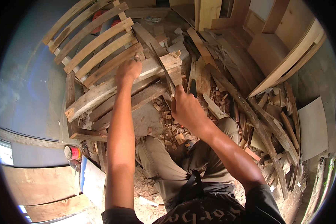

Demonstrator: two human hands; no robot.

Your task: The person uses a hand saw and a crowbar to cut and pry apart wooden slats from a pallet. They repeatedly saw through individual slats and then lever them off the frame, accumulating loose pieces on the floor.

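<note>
My right hand (187, 108) is closed around the handle end of a handsaw (163, 67). The saw's long dark blade points away from me and lies across a pale wooden beam (149, 73), near the beam's right end. Further left along the beam, my left hand (129, 70) is closed over its far edge, with the fingertips hidden. Right behind that hand are the ends of several slats of a wooden slatted frame (100, 46). Beneath the pale beam run darker timbers (138, 100).
Wood chips and offcuts (179, 138) litter the floor between my knees. Long loose boards (250, 108) lie piled to the right, below a curved plywood panel (291, 59). A can with a red label (72, 153) stands at the left, by a grey-blue wall (26, 82).
</note>
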